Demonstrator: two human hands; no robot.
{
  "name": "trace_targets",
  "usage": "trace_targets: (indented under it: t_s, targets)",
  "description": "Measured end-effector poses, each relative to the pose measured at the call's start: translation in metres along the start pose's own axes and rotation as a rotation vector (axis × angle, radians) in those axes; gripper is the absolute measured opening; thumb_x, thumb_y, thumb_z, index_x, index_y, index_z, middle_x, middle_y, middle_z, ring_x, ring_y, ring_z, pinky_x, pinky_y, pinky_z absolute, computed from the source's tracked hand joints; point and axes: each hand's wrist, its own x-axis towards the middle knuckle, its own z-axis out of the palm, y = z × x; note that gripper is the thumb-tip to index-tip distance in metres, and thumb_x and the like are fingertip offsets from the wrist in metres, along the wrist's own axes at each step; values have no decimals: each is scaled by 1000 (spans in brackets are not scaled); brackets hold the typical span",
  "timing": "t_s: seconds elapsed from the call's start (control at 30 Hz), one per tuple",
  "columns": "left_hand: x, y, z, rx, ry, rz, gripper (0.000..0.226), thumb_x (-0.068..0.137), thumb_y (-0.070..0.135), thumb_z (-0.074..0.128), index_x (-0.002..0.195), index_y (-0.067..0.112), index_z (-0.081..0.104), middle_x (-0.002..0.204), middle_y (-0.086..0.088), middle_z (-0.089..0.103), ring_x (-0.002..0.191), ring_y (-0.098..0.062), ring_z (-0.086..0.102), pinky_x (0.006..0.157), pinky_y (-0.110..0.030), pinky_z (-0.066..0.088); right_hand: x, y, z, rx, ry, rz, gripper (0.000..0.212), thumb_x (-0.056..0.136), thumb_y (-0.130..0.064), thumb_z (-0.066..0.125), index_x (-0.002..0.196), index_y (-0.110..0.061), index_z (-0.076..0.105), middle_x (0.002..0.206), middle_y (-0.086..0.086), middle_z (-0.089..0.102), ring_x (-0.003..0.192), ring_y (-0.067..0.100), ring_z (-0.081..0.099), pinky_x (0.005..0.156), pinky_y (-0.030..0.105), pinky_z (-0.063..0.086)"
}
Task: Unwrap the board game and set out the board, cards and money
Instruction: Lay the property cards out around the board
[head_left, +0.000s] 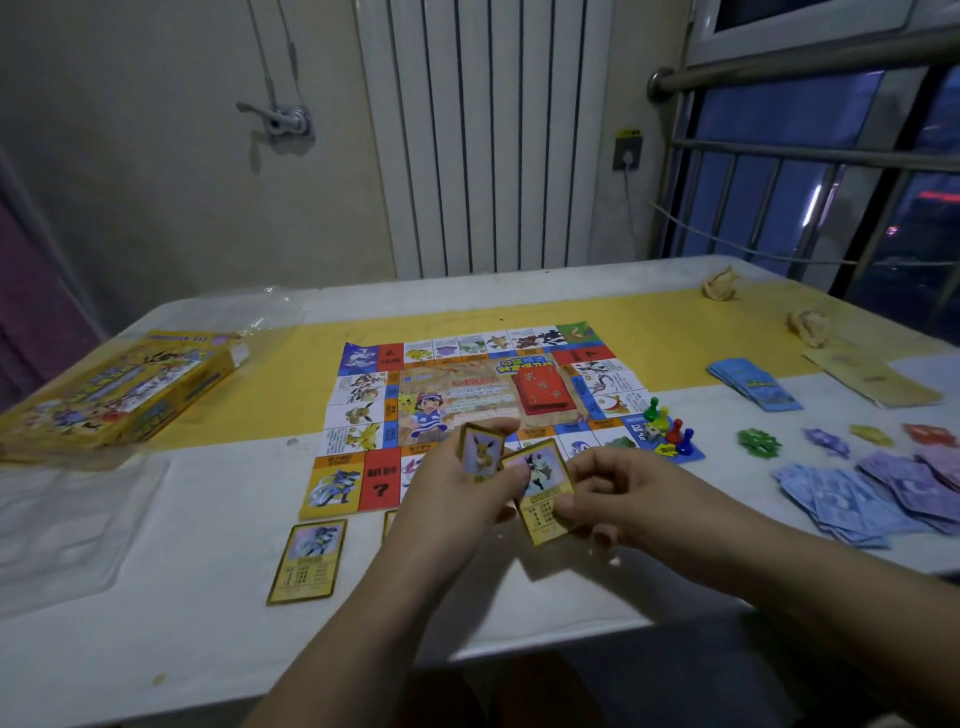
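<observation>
The game board (467, 395) lies unfolded flat in the middle of the table (218, 571), partly on a yellow mat (649, 327). At its six o'clock edge, both hands are raised over it. The left hand (457, 493) has its fingers curled round a small stack of cards (480, 452), held upright with an Eevee card facing the camera. The right hand (618, 499) pinches a single yellow-framed card (543, 491) between thumb and fingers, tilted, just beside the stack.

One property card (306, 561) lies face up on the table at seven o'clock of the board. A red card pile (540, 389) sits on the board's centre, and coloured pawns (667, 426) stand on its four o'clock corner. At three o'clock lie a spread of blue cards (753, 384) and, nearer, heaps of purple paper money (883, 493). The yellow game box (114, 389) rests at nine o'clock.
</observation>
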Motion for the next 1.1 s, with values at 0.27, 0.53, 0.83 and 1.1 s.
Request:
trace_targets:
  t_s: [0.27,0.53,0.83,1.1]
  targets:
    - [23,2,-2,6,11,-22,27,86,8,65,105,28,62,91,5,73,84,-14,70,68,-24,57,17,-5,-10,79,106,-30,8,85,-3,65,89,-9,62,70,6,67,62,15,59,60,27,45]
    - [55,19,8,91,-46,39,25,86,10,66,101,30,61,83,8,68,67,-5,64,59,-23,53,30,-25,-34,2,166,-139,16,83,1,66,95,-7,60,66,-1,68,54,8,59,50,19,45]
    - [128,39,47,954,-229,201,48,96,14,47,141,28,41,137,-1,50,100,-10,60,80,-30,51,102,-44,-179,-403,566,-16,26,97,-5,47,122,-9,53,70,10,57,56,14,54,54,27,38]
    - [184,9,87,1633,-301,343,40,93,5,46,128,22,56,122,-6,61,94,-27,61,59,-34,42,148,-16,-193,-543,468,171,34,87,-11,65,121,-11,59,102,12,63,63,14,52,60,28,42]
